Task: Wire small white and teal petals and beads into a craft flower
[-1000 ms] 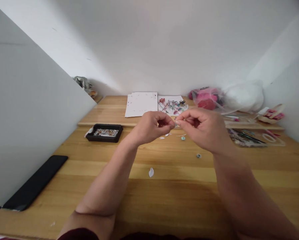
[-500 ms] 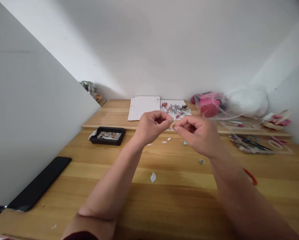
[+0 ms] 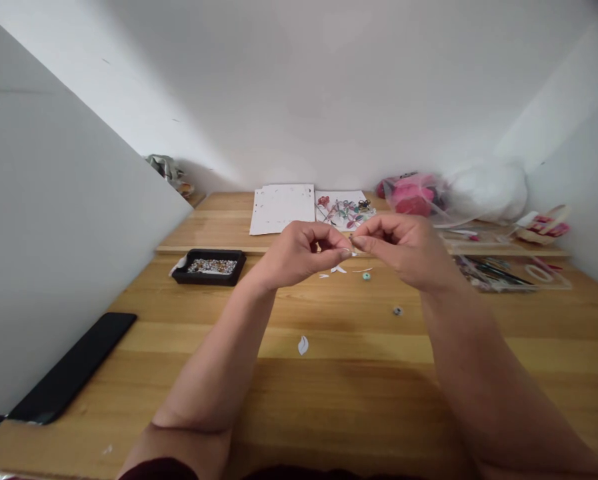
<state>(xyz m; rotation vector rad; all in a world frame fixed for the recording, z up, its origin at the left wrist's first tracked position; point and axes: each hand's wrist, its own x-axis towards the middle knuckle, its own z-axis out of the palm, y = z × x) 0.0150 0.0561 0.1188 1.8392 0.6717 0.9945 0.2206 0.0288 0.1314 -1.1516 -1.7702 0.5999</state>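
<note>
Pale wooden table (image 3: 359, 413) against smooth white walls (image 3: 303, 100): fine handwork looks partway along.
The left hand (image 3: 309, 253) and right hand (image 3: 403, 250) each pinch, thumb to forefinger, at a small piece (image 3: 353, 250) raised above the table, mostly hidden by the fingertips. Colourful looped flowers (image 3: 347, 212) on a paper sheet at the back seem finished; a flat, curved leaf cutout (image 3: 303, 345) and slim white scraps (image 3: 337, 269) lie loose, apparently unused. Shiny beads (image 3: 213, 267) fill a rigid black tray (image 3: 235, 273). How much remains, I cannot tell.
</note>
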